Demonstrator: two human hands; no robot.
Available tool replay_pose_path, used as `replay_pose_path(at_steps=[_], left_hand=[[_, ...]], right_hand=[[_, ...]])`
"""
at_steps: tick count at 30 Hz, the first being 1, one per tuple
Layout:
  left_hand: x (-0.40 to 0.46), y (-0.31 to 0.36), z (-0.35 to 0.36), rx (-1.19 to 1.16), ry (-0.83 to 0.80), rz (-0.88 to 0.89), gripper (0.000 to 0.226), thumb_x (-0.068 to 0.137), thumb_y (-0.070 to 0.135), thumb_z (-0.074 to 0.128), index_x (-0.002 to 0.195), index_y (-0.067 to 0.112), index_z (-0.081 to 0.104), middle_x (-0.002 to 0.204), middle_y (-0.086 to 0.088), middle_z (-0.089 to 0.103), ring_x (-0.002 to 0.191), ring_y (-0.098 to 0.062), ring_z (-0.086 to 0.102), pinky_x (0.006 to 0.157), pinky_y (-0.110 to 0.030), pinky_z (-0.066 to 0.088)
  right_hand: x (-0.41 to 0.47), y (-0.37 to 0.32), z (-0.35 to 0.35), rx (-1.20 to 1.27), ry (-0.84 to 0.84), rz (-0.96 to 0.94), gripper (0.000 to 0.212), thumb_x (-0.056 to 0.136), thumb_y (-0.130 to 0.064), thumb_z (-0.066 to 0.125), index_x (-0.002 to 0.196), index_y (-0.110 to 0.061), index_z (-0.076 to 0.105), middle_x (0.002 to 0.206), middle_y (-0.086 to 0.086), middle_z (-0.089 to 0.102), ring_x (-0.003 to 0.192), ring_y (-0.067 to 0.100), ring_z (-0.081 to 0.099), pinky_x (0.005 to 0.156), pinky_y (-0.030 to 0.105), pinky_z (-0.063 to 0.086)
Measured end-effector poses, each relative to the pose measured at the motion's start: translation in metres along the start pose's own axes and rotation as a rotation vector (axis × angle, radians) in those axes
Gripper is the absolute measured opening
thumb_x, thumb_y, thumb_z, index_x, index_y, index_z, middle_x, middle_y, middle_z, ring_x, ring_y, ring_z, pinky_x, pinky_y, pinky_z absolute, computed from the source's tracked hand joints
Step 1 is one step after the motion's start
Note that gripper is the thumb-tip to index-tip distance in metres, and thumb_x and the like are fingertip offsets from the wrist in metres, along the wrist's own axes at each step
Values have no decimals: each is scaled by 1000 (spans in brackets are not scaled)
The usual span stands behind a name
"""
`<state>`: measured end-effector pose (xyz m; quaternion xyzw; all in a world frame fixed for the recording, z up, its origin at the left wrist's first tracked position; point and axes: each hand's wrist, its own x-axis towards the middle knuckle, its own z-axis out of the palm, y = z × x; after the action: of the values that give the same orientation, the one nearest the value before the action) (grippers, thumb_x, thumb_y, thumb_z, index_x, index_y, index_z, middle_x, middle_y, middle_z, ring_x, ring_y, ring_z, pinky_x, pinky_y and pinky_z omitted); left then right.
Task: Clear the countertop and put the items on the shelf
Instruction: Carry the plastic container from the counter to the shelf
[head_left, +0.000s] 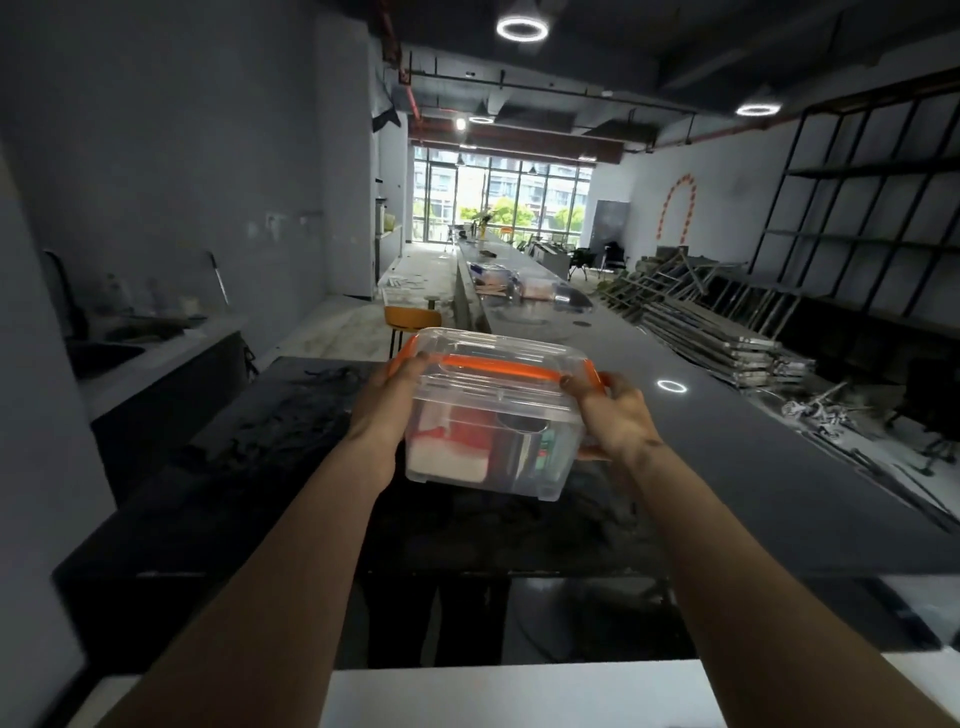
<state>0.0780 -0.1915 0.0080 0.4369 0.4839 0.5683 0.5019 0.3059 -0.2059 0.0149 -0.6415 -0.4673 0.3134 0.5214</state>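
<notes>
Presently held: one clear plastic box (491, 415) with an orange-trimmed lid, gripped between two hands above the near end of a long dark desk (737, 457). Left hand (395, 402), count one, clamped on the box's left side, fingers over the orange rim. Right hand (618, 415), count one, clamped on the box's right side, thumb up at the lid corner and fingers running beneath the base. The hands stand apart with the box filling the space between them; both forearms reach forward from the bottom of the view. Box contents, seen through the wall: one red-and-white item on the left, one dark item and a green-marked item on the right; what they are cannot be told. The box appears lifted clear of the desk, tilted slightly toward the viewer. Further items on the desk, well apart from the hands at the far stretch: a cluster of clear containers (524, 286), blurred, at least three, exact number not readable. One orange stool (413, 318) just beyond the box, left of the desk. One side counter with a sink (111, 353) at left, carrying several blurred bottles. One tall black shelf (857, 208) against the right wall, open compartments. One heap of metal frames (727, 332) on the floor beneath it. Ring ceiling lights (522, 27): at least three visible.
</notes>
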Motion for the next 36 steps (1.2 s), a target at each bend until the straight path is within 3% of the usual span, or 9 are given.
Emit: replay_pose_path(at_steps=[5, 8, 12, 20, 25, 27, 30, 32, 36], left_hand=[[-38, 8, -60, -23, 79, 33, 60, 80, 61, 69, 136, 42, 57, 132, 6, 66, 113, -16, 65, 79, -31, 52], [-65, 16, -99, -10, 170, 37, 65, 75, 64, 73, 135, 43, 57, 125, 6, 69, 107, -16, 67, 74, -31, 53], [-112, 23, -151, 33, 334, 50, 76, 64, 73, 76, 130, 38, 60, 111, 3, 75, 96, -20, 73, 87, -45, 58], [-241, 32, -237, 18, 665, 96, 41, 93, 38, 62, 129, 20, 58, 104, -3, 70, 83, -20, 68, 48, -28, 56], [-327, 34, -293, 3, 885, 87, 40, 94, 38, 63, 128, 19, 59, 108, -6, 69, 81, -20, 65, 79, -46, 61], [-363, 38, -314, 8, 961, 101, 36, 93, 39, 64, 124, 21, 60, 101, -4, 67, 82, -20, 65, 73, -44, 60], [-413, 44, -348, 29, 1071, 108, 48, 85, 45, 68, 126, 20, 62, 110, -9, 69, 93, -28, 68, 71, -41, 62], [-449, 48, -370, 21, 1137, 115, 40, 91, 38, 65, 125, 17, 59, 110, -11, 68, 86, -25, 67, 50, -30, 58], [-527, 53, -413, -12, 1228, 136, 36, 96, 35, 60, 126, 16, 55, 104, -9, 68, 79, -23, 67, 44, -26, 52]], right_hand=[[-41, -8, 47, 46, -88, -22, 78, 52, -74, 60, 117, -30, 61, 109, 3, 72, 96, 29, 72, 84, 53, 61], [-58, -15, 77, 81, -180, -32, 68, 54, -71, 64, 109, -32, 64, 105, 1, 75, 93, 28, 73, 83, 52, 61], [-91, -26, 120, 123, -328, -67, 62, 63, -61, 72, 117, -31, 65, 107, -1, 76, 94, 25, 74, 87, 54, 59], [-208, -48, 181, 87, -611, -138, 34, 82, -48, 67, 108, -31, 54, 109, 2, 69, 97, 24, 68, 74, 46, 62], [-294, -59, 221, 76, -802, -172, 55, 80, -51, 67, 127, -25, 54, 114, 6, 66, 98, 28, 67, 80, 52, 61], [-329, -65, 238, 73, -874, -169, 57, 80, -52, 66, 129, -26, 53, 114, 4, 65, 98, 26, 66, 85, 53, 59], [-381, -76, 262, 76, -968, -215, 53, 83, -48, 65, 130, -25, 52, 121, 1, 63, 102, 25, 64, 80, 49, 61], [-420, -83, 279, 86, -1025, -251, 51, 84, -46, 64, 129, -24, 52, 126, 1, 62, 107, 26, 63, 80, 50, 61], [-508, -102, 311, 93, -1115, -310, 52, 83, -48, 65, 127, -23, 54, 125, 5, 62, 107, 29, 63, 79, 52, 62]])
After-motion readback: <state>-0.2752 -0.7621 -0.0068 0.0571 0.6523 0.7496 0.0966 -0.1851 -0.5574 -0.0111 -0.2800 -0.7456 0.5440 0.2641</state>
